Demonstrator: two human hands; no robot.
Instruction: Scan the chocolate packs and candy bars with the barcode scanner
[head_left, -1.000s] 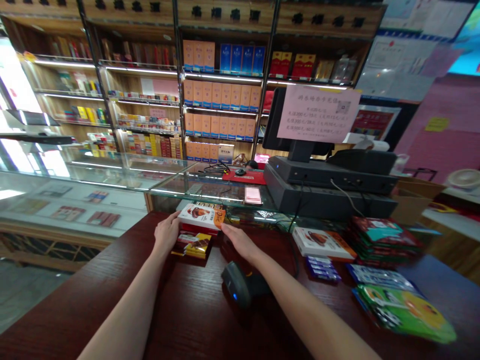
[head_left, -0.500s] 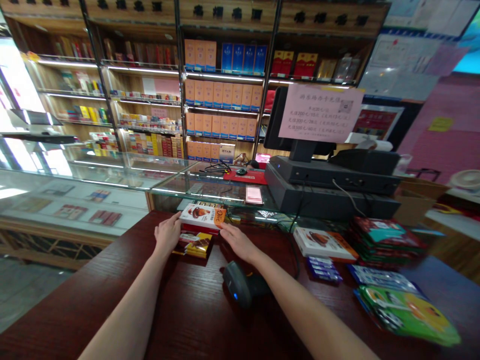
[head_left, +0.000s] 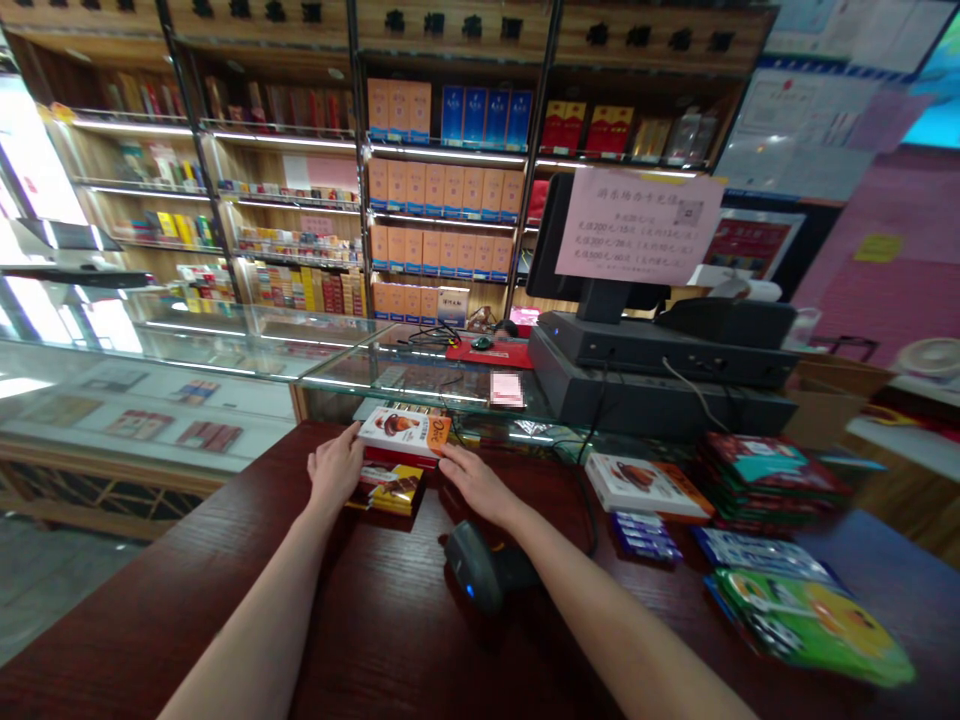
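A white-and-orange Dove chocolate box [head_left: 403,430] lies at the far edge of the dark wooden counter, on top of something red. My left hand [head_left: 334,468] presses its fingers against the box's left end. At the right end, the fingers of my right hand [head_left: 474,482] touch the orange corner, so the box is held between both hands. Just in front of it lie yellow-and-brown chocolate bars [head_left: 396,490]. A black barcode scanner [head_left: 474,568] with a blue light rests nearer to me, beside my right forearm.
To the right lie another white box [head_left: 637,484], purple packets [head_left: 646,538], dark red-green packs [head_left: 772,480], blue-and-white packets [head_left: 761,556] and green bags [head_left: 814,625]. Behind stand a glass counter [head_left: 352,370], a cash register with monitor [head_left: 660,375] and stocked shelves. A black cable [head_left: 592,500] crosses the counter.
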